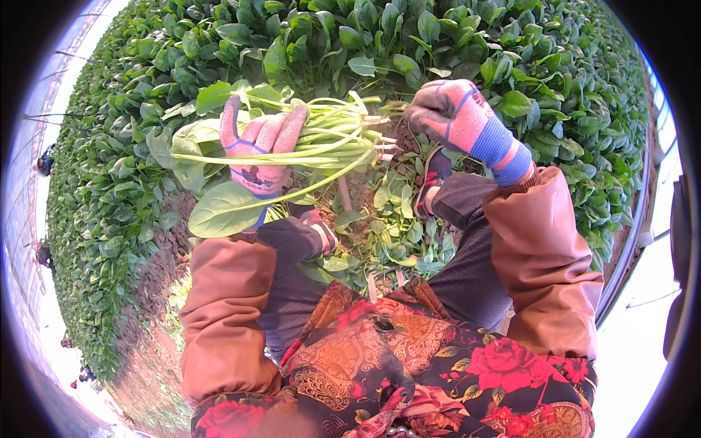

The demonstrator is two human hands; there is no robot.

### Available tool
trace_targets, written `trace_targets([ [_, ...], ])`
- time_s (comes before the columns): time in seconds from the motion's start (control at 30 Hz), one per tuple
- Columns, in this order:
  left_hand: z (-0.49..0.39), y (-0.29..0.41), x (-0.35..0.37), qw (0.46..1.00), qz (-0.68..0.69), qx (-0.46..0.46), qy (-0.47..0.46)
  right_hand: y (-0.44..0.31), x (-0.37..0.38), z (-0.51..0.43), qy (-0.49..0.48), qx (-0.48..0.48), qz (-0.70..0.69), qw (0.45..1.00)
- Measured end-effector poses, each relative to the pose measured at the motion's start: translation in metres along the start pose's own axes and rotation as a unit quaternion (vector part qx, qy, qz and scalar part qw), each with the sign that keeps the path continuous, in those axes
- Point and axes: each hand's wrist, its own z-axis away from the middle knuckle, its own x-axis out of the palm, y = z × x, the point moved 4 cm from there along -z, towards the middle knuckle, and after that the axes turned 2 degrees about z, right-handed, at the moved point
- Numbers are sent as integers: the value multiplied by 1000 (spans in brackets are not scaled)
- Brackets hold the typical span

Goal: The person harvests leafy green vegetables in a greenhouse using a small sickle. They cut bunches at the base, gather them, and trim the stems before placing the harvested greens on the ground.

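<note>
My left hand (265,139), in a pink glove with blue trim, is closed around a bunch of spinach (334,131). The leaves spread out to the left of the hand, and the pale root ends point right. One long stem with a broad leaf (227,209) droops below the bunch, across the wrist. Just right of the root ends is my right hand (438,112), gloved alike, its fingers curled. Some blurred, thin yellowish bits show at its fingertips; whether it grips them cannot be told.
Dense spinach plants (427,33) grow ahead and to both sides. Loose leaves (397,219) lie on the soil between my shoes. A thin brownish handle (344,192) stands below the bunch. Other people (44,254) are far off at the left edge.
</note>
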Motion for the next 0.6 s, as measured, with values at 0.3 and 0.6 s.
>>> trace_targets([
  [0.3, 4, 8, 2, 998, 4, 22, -52, -33, 28, -8, 68, -163, 6, 984],
  [0.6, 8, 19, 12, 997, 37, 38, -52, -39, 40, -17, 83, -124, 234, 961],
])
